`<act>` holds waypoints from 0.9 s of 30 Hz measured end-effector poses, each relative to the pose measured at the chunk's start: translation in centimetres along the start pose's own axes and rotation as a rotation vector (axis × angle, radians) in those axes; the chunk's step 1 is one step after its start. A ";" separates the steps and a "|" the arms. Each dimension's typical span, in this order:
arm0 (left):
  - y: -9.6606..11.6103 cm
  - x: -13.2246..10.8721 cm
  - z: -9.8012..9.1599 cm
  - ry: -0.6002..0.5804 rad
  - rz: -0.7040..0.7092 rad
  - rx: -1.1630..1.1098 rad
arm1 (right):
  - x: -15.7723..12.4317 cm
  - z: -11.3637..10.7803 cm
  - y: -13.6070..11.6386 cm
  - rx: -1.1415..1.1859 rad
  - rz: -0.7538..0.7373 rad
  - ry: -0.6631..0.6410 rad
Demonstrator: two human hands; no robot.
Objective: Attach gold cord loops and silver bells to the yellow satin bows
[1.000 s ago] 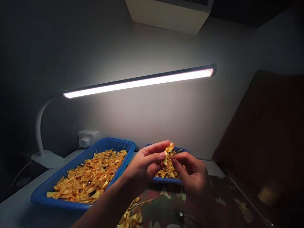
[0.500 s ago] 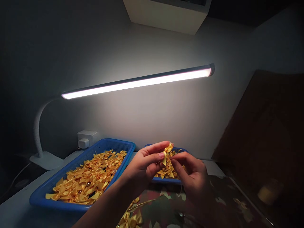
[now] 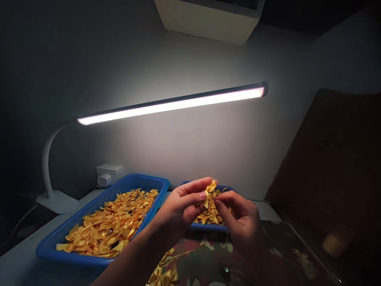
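My left hand pinches a yellow satin ribbon bow between thumb and fingers, with one tail hanging down. Close to the bow's right side, my right hand has its thumb and forefinger pressed together. Whatever lies in that pinch is too thin to make out. Behind both hands stands a small blue basket of yellow ribbon pieces, partly hidden by them. More yellow bows lie on the table below my left forearm, beside a thin gold cord.
A large blue basket full of yellow bows is at left. The lit desk lamp arches above from its white base. A white box-shaped socket sits by the wall. Camouflage-patterned cloth covers the table; a brown board leans at right.
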State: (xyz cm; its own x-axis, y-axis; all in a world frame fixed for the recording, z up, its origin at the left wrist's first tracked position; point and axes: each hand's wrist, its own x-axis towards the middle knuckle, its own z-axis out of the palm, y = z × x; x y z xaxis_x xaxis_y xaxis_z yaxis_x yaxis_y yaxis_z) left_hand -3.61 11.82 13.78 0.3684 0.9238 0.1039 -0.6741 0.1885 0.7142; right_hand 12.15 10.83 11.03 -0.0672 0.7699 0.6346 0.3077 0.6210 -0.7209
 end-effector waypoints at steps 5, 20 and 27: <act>0.1 0.0 0.1 0.009 0.007 0.003 | 0.0 -0.1 0.3 0.008 -0.018 0.005; 0.0 0.0 -0.1 -0.011 -0.012 0.017 | 0.1 -0.1 0.1 0.010 -0.015 -0.015; -1.0 0.4 -1.1 -0.081 -0.047 0.031 | 0.0 -0.1 -0.4 0.039 -0.018 -0.004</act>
State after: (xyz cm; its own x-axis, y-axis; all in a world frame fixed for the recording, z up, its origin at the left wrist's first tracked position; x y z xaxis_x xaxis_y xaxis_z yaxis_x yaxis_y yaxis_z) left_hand -3.50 12.39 12.30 0.4509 0.8839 0.1243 -0.6348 0.2196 0.7408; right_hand 12.10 10.60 11.32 -0.0763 0.7592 0.6464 0.2694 0.6399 -0.7197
